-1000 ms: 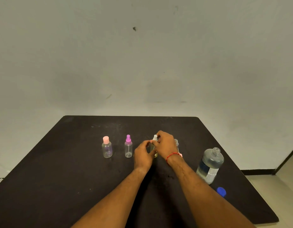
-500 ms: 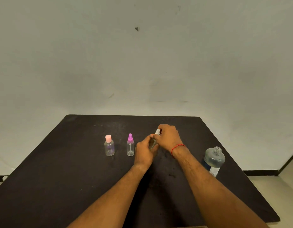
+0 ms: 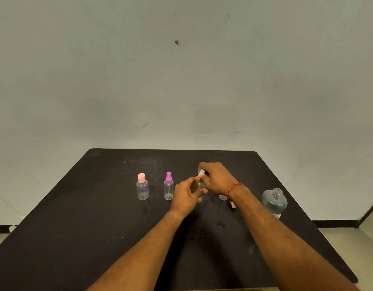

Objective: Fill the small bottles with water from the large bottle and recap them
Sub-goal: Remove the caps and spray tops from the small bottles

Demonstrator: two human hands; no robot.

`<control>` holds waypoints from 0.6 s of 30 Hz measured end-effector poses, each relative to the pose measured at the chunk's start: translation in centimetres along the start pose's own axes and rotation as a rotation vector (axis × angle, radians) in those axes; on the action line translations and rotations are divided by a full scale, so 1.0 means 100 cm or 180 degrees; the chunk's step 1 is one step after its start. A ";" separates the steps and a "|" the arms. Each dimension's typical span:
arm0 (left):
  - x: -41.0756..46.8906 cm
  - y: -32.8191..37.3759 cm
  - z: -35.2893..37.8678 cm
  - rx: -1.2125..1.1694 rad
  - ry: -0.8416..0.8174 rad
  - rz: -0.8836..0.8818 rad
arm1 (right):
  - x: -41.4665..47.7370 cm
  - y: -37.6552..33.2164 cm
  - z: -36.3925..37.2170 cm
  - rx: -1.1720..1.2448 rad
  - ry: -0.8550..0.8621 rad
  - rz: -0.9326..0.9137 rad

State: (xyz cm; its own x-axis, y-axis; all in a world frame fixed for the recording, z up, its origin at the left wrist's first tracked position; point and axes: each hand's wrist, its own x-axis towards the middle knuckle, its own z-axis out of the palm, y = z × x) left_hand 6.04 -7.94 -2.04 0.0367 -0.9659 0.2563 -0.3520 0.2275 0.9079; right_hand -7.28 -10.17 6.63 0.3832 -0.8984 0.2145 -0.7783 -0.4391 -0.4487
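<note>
A small yellowish bottle point(image 3: 199, 189) stands mid-table, gripped around its body by my left hand point(image 3: 186, 196). My right hand point(image 3: 217, 178) is closed over its white cap point(image 3: 201, 172) from above. To the left stand a round clear bottle with a pink cap point(image 3: 142, 189) and a slim clear bottle with a purple spray top point(image 3: 168, 187). Behind my right wrist I see the base of another small clear bottle point(image 3: 222, 197) and a pink cap point(image 3: 232, 204) lying beside it. The large clear bottle point(image 3: 274, 202) stands uncapped at the right, partly hidden by my right forearm.
Everything rests on a black table point(image 3: 97, 217) set against a plain grey wall. The table's right edge falls off to a light floor just beyond the large bottle.
Both hands stay on the yellowish bottle and its white cap, shifting only slightly. The view has drifted, and the blue cap seen earlier at the right is now hidden behind my right forearm.
</note>
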 end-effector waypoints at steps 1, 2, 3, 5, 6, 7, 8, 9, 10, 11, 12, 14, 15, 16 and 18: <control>0.000 0.000 -0.001 -0.0031 -0.0017 -0.0004 | -0.001 0.001 -0.001 0.0009 -0.0038 -0.0063; 0.000 0.000 -0.001 -0.0069 -0.0038 0.0004 | -0.002 0.001 -0.002 0.0015 -0.0076 -0.0120; 0.000 0.001 -0.002 -0.0094 -0.0058 0.0010 | -0.003 0.001 -0.004 0.0022 -0.0117 -0.0163; -0.001 0.002 -0.003 -0.0124 -0.0094 0.0002 | -0.004 0.000 -0.008 0.0025 -0.0204 -0.0230; -0.001 0.002 -0.003 -0.0128 -0.0112 -0.0005 | -0.004 0.000 -0.009 0.0012 -0.0245 -0.0252; -0.001 0.002 -0.003 -0.0127 -0.0125 -0.0015 | -0.005 -0.001 -0.009 -0.0004 -0.0281 -0.0262; -0.001 0.002 -0.003 -0.0116 -0.0134 -0.0022 | -0.005 -0.001 -0.009 -0.0016 -0.0299 -0.0268; -0.001 0.003 -0.003 -0.0108 -0.0137 -0.0025 | -0.005 -0.001 -0.009 -0.0028 -0.0305 -0.0257; -0.001 0.003 -0.003 -0.0093 -0.0128 -0.0026 | -0.005 -0.001 -0.008 -0.0035 -0.0303 -0.0244; -0.001 0.002 -0.003 -0.0088 -0.0114 -0.0029 | -0.006 -0.001 -0.008 -0.0045 -0.0307 -0.0231; -0.002 0.002 -0.003 -0.0077 -0.0099 -0.0032 | -0.005 -0.001 -0.007 -0.0045 -0.0305 -0.0226; -0.003 0.002 -0.002 -0.0041 -0.0058 -0.0011 | -0.005 -0.001 -0.005 -0.0017 -0.0239 -0.0146; -0.004 0.003 -0.002 -0.0013 -0.0034 0.0014 | -0.005 -0.001 -0.004 -0.0015 -0.0148 -0.0071; -0.004 0.003 -0.002 0.0018 -0.0018 0.0050 | -0.005 -0.002 -0.002 -0.0035 -0.0024 0.0011; -0.004 0.005 -0.001 0.0069 -0.0012 0.0102 | -0.003 -0.005 0.000 -0.0186 0.0174 0.0171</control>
State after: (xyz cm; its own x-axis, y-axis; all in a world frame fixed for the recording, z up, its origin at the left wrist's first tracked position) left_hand 5.96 -7.46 -1.67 0.0217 -0.9587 0.2837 -0.3732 0.2555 0.8919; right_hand -7.02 -9.70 6.74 0.3136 -0.9189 0.2392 -0.8253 -0.3884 -0.4099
